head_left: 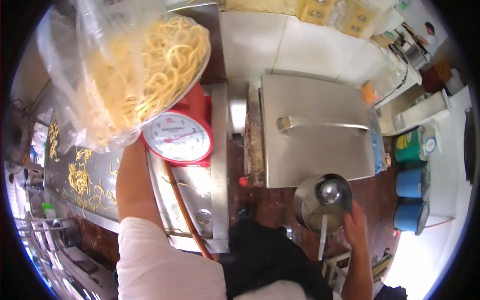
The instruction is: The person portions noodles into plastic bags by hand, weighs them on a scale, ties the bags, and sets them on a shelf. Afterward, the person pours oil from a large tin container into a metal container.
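My right hand point(356, 224) grips the side of a round metal pot point(306, 207), fingers partly hidden by its wall. Inside the pot rests a ladle point(330, 192), its handle sticking out over the rim toward me. My left forearm point(137, 182) reaches up beside the scale and under a clear plastic bag point(75, 95); the hand itself is hidden. Thick yellow noodles point(172, 60) fill the bag and the pan of a red dial scale point(205, 150). On the scale's white face point(177, 137), the needle points close to 2.
Loose noodles point(80, 177) lie scattered on the metal counter point(107, 162) at left. A brown stick point(185, 215) leans across the counter edge. A large steel lid with a bar handle point(320, 150) lies ahead. Blue buckets point(410, 215) stand at right; another person point(430, 40) is far off.
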Demonstrator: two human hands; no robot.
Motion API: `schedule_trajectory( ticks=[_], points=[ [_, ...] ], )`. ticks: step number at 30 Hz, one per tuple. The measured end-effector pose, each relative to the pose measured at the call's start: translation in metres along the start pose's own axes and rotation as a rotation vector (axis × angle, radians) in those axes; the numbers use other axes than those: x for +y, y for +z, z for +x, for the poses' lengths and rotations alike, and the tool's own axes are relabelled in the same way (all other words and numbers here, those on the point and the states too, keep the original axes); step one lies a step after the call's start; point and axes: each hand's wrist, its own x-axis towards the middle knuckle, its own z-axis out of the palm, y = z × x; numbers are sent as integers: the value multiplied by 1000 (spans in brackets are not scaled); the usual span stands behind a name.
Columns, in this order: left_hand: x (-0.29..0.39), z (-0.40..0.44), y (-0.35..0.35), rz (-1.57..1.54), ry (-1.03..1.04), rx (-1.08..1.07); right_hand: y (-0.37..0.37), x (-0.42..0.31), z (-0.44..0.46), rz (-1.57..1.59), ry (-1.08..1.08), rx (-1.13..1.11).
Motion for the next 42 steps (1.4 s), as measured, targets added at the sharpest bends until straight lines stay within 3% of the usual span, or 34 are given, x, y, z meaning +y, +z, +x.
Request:
schedule_trajectory(
  ticks=[3,6,7,9,10,12,16,18,20,23,25,29,33,37,42],
  points=[
    [-18,-22,-24,-359,-63,263,-2,-2,6,99,71,-22],
    [-36,-84,-81,-916,-75,403,-9,7,12,312,119,-61],
    [48,-156,-119,-941,-161,446,-14,12,13,351,131,-58],
    [52,-217,-153,-1407,2,233,-24,21,14,434,149,-51],
    [80,-238,-152,-1446,152,-17,-32,26,15,440,137,-47],
    [153,-310,-130,-1475,443,-505,-51,38,18,442,105,-51],
    [283,-410,-42,-908,213,-1124,-97,78,26,429,115,-119],
    [328,-465,11,-718,85,-1260,-126,105,32,396,54,-140],
    [352,-519,71,-744,-49,-1398,-156,124,40,292,48,-165],
    [389,-602,139,-806,-241,-1298,-187,189,53,143,6,-172],
    [423,-635,158,-815,-280,-1390,-205,226,66,46,-64,-136],
    [481,-666,200,-890,-368,-1444,-265,252,98,153,75,-295],
    [546,-674,235,-923,-326,-1356,-312,293,155,415,-30,-341],
    [631,-667,294,-1055,-309,-1342,-404,347,234,520,234,-242],
    [706,-661,340,-1029,-197,-1267,-469,433,336,542,312,-221]
  ],
)
